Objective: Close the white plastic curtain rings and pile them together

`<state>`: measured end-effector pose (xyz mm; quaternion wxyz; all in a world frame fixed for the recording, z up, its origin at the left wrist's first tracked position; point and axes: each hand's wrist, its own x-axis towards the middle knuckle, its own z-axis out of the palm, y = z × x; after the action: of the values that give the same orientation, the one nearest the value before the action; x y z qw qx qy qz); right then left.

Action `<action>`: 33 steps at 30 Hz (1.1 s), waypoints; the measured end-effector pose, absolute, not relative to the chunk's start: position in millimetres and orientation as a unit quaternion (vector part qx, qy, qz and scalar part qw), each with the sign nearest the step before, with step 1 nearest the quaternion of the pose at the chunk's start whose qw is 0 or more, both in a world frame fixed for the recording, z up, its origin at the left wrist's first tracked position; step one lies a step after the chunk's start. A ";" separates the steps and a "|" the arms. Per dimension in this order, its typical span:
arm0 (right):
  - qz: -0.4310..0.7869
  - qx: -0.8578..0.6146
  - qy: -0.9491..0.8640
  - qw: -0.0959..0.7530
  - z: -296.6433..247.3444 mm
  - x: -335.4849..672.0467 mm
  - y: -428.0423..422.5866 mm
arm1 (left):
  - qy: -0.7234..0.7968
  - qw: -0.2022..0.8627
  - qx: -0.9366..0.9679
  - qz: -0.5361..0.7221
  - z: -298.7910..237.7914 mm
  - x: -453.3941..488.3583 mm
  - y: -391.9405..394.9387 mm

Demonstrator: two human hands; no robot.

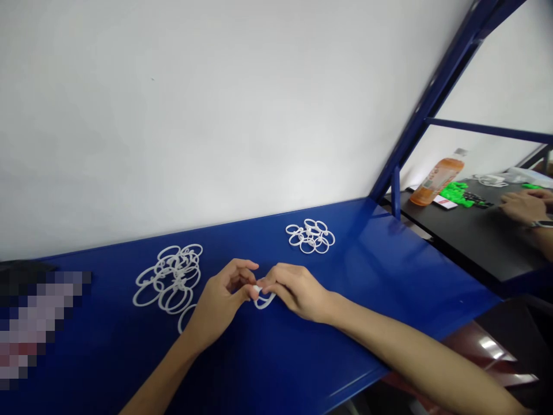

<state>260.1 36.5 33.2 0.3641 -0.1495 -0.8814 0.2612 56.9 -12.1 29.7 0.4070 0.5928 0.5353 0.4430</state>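
My left hand (222, 302) and my right hand (296, 291) meet over the middle of the blue table (259, 369). Between their fingertips is a white plastic ring (265, 305) with a small white knob, pinched from both sides. My fingers hide part of it. Left of my hands lies a loose pile of white rings (173, 282), each seemingly with a small piece attached. One more white ring (185, 317) rests partly behind my left wrist. Beyond my right hand, a smaller cluster of white rings (310, 236) lies near the back of the table.
A white wall (216, 115) rises behind the table, and a blue metal frame (406, 150) stands at the right. Past it, a black table (458, 230) carries an orange drink bottle (438, 178), green pieces (460, 193) and a co-worker's hands (525, 206). A pixelated patch covers the left edge.
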 end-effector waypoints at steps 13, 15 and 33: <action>0.182 -0.233 -0.863 0.409 34.1 260.8 43.5 | 0.490 0.094 0.780 0.376 24.6 61.5 -13.6; 0.195 -0.213 -0.871 0.398 33.0 260.4 42.3 | 0.468 -0.005 0.815 0.342 22.0 59.0 -12.2; -0.010 -0.542 -0.769 0.340 21.4 314.8 136.1 | 0.525 0.000 0.820 0.229 5.9 56.7 -10.4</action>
<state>314.8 136.1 21.4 0.3404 -0.5416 -0.7686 -0.0103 56.7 -10.4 5.9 -0.0003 0.8200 0.5248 0.2286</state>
